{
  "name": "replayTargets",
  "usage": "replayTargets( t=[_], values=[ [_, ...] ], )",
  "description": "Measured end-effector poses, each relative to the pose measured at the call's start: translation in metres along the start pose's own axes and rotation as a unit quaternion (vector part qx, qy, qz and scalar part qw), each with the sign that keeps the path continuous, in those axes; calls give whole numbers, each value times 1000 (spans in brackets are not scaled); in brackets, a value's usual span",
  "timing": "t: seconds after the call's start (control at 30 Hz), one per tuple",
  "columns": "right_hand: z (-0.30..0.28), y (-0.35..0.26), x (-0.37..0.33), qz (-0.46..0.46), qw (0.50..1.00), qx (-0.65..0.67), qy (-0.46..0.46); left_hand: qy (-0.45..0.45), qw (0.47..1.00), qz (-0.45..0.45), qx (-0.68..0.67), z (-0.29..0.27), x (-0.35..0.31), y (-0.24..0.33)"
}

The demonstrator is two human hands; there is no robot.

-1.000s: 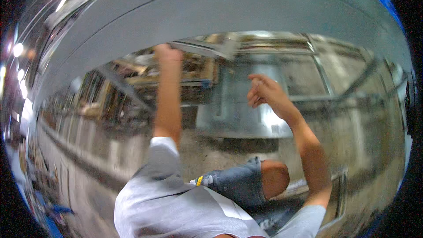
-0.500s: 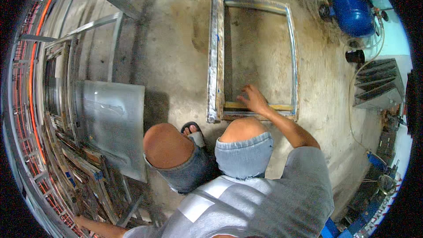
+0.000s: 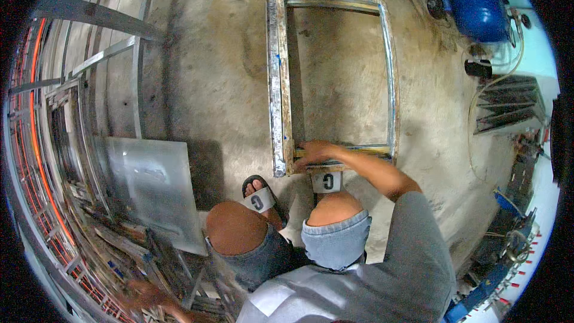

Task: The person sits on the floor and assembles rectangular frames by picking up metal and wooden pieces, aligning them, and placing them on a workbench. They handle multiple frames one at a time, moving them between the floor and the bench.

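Frame point(image 3: 277, 84) on floor point(image 3: 227, 54); sheet point(image 3: 158, 194) to its left; tank point(image 3: 478, 9) right

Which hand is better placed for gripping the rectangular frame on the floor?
Probably the right hand: it is at the near-left corner of the frame. The left hand, blurred, is well away, near the stacked pieces.

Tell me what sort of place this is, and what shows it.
Probably a workshop, perhaps for metalwork: a worn rectangular frame lies on the stained floor, a blue tank is at the right, and a grey sheet is at the left.
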State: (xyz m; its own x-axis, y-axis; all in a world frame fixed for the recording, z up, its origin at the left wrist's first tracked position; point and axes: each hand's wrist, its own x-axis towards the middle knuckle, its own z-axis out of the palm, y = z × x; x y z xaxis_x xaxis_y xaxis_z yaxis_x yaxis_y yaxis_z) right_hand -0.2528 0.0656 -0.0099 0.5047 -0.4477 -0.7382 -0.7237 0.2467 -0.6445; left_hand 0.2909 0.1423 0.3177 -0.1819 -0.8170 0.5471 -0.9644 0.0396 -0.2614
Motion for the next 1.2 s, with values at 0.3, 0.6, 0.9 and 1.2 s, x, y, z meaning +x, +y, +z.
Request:
replayTargets(
  t=[0.3,0.6,0.9,1.2],
  values=[
    [-42,-63,-70,145,984,50,-94,-382,822,-152,-394,-44,-25,122],
    [-135,-205,-264,73,983,159,-53,-519,471,-611,-368,-285,-156,82],
    [-40,-451,-315,181,975,42,-123,-218,475,-798,-300,-448,-244,143],
    [277,-644,-326,84,932,-206,-286,-66,308,-906,-282,-567,-358,243]
  ],
)
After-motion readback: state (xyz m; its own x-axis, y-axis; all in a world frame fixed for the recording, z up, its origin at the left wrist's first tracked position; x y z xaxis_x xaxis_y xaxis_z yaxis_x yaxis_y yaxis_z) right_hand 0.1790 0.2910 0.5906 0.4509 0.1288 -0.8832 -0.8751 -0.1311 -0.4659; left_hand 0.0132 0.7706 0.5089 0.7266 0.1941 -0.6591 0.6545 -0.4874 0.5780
